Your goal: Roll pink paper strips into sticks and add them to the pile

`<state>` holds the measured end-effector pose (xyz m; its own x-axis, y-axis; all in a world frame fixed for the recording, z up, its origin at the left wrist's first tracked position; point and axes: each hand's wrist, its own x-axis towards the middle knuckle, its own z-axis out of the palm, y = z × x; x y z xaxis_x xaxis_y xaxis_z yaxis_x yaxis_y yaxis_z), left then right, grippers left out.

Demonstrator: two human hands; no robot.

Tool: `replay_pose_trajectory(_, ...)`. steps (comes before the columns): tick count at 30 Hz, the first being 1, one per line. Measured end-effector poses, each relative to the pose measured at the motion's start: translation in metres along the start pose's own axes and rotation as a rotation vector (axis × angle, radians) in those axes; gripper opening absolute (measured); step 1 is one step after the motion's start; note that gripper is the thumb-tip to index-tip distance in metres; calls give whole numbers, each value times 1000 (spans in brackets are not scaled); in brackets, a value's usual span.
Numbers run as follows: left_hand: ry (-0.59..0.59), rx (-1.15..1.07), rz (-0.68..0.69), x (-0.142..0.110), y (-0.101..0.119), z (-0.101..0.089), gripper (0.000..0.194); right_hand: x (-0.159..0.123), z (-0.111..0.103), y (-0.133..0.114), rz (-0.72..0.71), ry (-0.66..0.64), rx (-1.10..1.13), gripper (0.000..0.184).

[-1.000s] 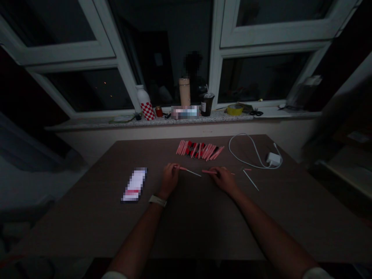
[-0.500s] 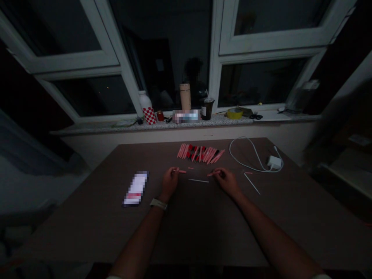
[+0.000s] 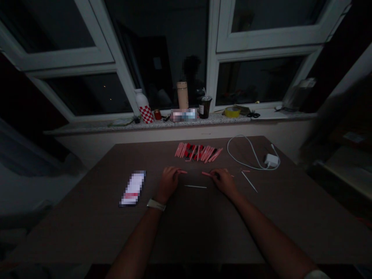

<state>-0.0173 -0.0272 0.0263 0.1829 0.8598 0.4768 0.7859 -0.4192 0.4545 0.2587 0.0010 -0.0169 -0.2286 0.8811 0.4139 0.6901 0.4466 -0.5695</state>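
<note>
My left hand (image 3: pixel 169 180) rests on the brown table (image 3: pixel 87 217), its fingers closed round a short pink pen piece whose tip pokes out to the right. My right hand (image 3: pixel 223 180) is closed on another pink pen piece that points left. Between the two hands a thin white refill (image 3: pixel 195 186) lies flat on the table, touching neither hand. A row of several pink and red pens (image 3: pixel 197 152) lies beyond the hands. A second white refill (image 3: pixel 249 181) lies to the right of my right hand.
A white charger with its looped cable (image 3: pixel 271 159) sits at the back right of the table. A phone (image 3: pixel 132 188) lies left of my left hand. The windowsill holds a checked bottle (image 3: pixel 144 106), a tumbler (image 3: pixel 182 95), a cup and yellow tape (image 3: pixel 232 112).
A second ago the white refill stuck out of the piece in my left hand. It now lies loose on the table, and the hands have drawn slightly apart.
</note>
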Motion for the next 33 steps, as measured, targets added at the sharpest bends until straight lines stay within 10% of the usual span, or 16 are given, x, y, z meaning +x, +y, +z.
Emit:
replay_pose_trajectory(8,-12,80,17,-2,1,1,21,-4,-1,-17,-50,25,-44,23)
replay_pose_trajectory(17,94,-65,-150,-2,-7,12,17,-26,11,-53,-259,-293,0,19)
replay_pose_trajectory(33,-97,35,-47,-5,-20,21,20,-18,11,-43,-133,-142,-145,10)
